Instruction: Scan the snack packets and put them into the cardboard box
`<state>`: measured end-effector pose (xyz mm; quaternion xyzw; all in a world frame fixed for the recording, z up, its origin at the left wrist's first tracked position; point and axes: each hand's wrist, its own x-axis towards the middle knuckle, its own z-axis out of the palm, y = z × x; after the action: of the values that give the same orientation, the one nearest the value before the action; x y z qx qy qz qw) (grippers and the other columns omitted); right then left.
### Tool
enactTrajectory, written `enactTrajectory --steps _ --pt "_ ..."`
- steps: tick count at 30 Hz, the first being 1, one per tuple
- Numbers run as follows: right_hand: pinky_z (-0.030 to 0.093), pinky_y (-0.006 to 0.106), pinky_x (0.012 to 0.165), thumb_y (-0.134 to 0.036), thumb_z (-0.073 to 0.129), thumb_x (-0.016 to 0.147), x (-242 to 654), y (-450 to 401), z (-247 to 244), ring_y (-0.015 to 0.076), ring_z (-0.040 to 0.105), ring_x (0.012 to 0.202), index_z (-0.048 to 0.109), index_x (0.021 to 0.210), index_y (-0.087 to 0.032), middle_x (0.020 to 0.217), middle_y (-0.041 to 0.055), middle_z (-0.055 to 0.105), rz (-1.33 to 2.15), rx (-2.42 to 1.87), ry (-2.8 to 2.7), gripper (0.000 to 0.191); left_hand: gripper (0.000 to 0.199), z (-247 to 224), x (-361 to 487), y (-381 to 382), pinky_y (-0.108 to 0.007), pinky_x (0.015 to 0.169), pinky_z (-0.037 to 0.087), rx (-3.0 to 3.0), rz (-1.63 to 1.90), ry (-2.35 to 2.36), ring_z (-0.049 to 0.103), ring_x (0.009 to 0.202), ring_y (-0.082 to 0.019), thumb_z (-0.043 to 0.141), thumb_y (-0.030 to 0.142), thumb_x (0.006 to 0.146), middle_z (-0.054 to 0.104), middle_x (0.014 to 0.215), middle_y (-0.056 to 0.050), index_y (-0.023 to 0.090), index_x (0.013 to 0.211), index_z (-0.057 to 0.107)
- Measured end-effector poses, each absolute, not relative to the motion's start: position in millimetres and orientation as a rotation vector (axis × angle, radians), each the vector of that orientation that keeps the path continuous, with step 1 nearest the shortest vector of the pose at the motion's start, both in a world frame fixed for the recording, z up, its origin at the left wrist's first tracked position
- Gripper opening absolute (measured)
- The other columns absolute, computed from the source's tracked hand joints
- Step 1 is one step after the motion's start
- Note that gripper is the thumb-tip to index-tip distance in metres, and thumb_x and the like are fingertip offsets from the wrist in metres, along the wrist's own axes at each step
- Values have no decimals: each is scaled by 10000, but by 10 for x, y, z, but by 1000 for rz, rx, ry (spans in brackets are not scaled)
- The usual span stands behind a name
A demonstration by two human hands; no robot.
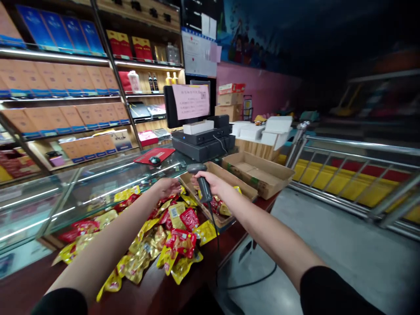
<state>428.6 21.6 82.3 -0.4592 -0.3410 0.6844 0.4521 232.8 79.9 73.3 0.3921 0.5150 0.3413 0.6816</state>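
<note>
Black barcode scanner is gripped in the right hand, fingers closed round the handle, scanner head tipped up and forward. It is held over a shallow cardboard tray, with a few packets visible inside. Cord is seen hanging from the scanner past the counter edge. Left hand is held open, fingers spread, nothing gripped, just above the far edge of a loose pile of yellow and red snack packets. Contact with the packets can't be confirmed. Pile is spread over a dark wooden counter, between the left forearm and the tray, and partly against a glass display case. Second cardboard box is placed just right of the tray. Cash register and a monitor with a pink notice are set behind. Computer mouse is placed on a red mat on the glass. Stocked shelves are seen at back left, a steel railing at right.
</note>
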Motion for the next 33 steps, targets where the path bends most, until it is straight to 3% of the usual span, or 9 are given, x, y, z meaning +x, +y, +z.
enactTrajectory --steps 9,16,25,30,33 --pt "507 237 606 -156 514 733 3065 250 618 140 642 648 613 795 -132 726 60 689 2028 -1014 -829 120 96 639 960 498 -305 648 562 857 941 1227 650 679 -163 654 104 762 659 815 -97 98 846 610" --pt "539 272 638 -152 526 721 2526 -4 402 158 665 696 590 797 -164 760 45 691 2140 -956 -799 100 369 367 398 -3 -279 656 522 1093 943 1333 665 795 -198 757 264 671 691 961 -112 138 1008 672" --pt "525 245 633 -142 622 653 2384 -320 21 177 681 833 604 866 -167 942 70 697 1873 -1071 -922 215 307 -171 427 -199 -321 836 455 1680 870 1537 640 891 -240 639 321 737 710 950 -78 188 1005 706" --pt "504 229 644 -154 619 637 2373 -315 -120 156 683 785 607 825 -169 872 46 704 1690 -1155 -959 190 223 -281 552 -172 -322 856 435 1625 916 1588 632 888 -257 718 251 648 706 890 -90 197 864 721" --pt "506 238 685 -170 619 622 2364 -313 -172 159 683 779 604 818 -171 815 35 701 1632 -1132 -943 196 269 -288 597 -190 -317 849 433 1579 934 1584 628 896 -254 737 220 611 701 910 -90 200 878 715"
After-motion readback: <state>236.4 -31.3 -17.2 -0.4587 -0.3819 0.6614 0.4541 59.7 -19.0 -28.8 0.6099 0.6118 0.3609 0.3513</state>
